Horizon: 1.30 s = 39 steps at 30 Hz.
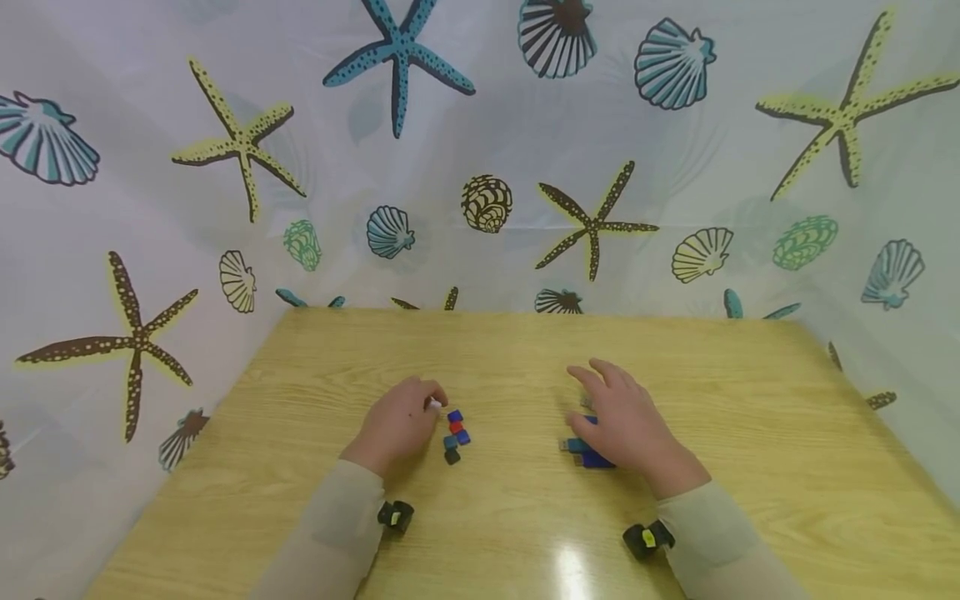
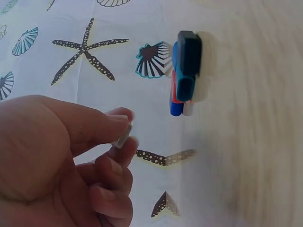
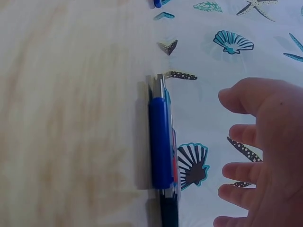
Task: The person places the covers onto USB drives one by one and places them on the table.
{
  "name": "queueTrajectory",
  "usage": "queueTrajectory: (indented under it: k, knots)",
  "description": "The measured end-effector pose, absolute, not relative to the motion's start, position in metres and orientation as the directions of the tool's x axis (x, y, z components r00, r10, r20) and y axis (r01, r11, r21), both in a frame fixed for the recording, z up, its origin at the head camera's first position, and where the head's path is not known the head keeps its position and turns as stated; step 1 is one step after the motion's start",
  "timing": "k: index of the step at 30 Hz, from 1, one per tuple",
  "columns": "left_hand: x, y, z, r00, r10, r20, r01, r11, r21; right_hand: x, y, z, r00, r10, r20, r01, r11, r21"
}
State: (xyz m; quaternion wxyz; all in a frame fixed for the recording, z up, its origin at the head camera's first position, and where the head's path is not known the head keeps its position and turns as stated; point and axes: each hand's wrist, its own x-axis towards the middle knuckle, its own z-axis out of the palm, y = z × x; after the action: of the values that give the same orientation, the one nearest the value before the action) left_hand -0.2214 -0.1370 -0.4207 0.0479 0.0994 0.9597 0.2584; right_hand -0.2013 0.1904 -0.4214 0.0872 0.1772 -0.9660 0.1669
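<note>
My left hand pinches a small white cap between thumb and fingertips, just above the table. Right beside it lies a short cluster of small caps: a blue one, a red one, a second blue one, a teal one and a dark one. On the other side, my right hand hovers with spread, loosely bent fingers over several USB sticks. Among these are a teal stick and a blue stick with bare metal plugs. The hand partly hides them in the head view.
A wood-grain table carries everything. White cloth printed with starfish and shells rises behind it and along both sides. Each wrist wears a small black camera, such as the one on the right.
</note>
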Motion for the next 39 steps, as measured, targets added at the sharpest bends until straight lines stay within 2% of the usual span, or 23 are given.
queueTrajectory:
  k: [6, 14, 24, 33, 39]
  knots:
    - [-0.219, -0.136, -0.415, -0.979, 0.192, -0.069, 0.115, 0.796, 0.594, -0.204, 0.193, -0.423, -0.933, -0.298, 0.203, -0.350, 0.885, -0.307]
    - [-0.220, -0.136, -0.414, -0.973, 0.221, -0.065, 0.135, 0.776, 0.616, -0.209, 0.200, -0.424, -0.968, -0.215, 0.132, -0.249, 0.896, -0.367]
    - [-0.220, -0.131, -0.415, -0.966, 0.255, -0.035, 0.175, 0.750, 0.638, -0.211, 0.209, -0.424, -0.985, -0.146, 0.087, -0.167, 0.924, -0.344]
    - [-0.216, -0.123, -0.413, -0.957, 0.287, -0.035, 0.197, 0.738, 0.646, -0.213, 0.212, -0.427, -0.985, -0.171, 0.010, -0.165, 0.935, -0.313]
    - [-0.209, -0.109, -0.411, -0.942, 0.335, 0.007, 0.266, 0.735, 0.624, -0.214, 0.214, -0.429, -0.976, -0.214, 0.026, -0.213, 0.941, -0.265]
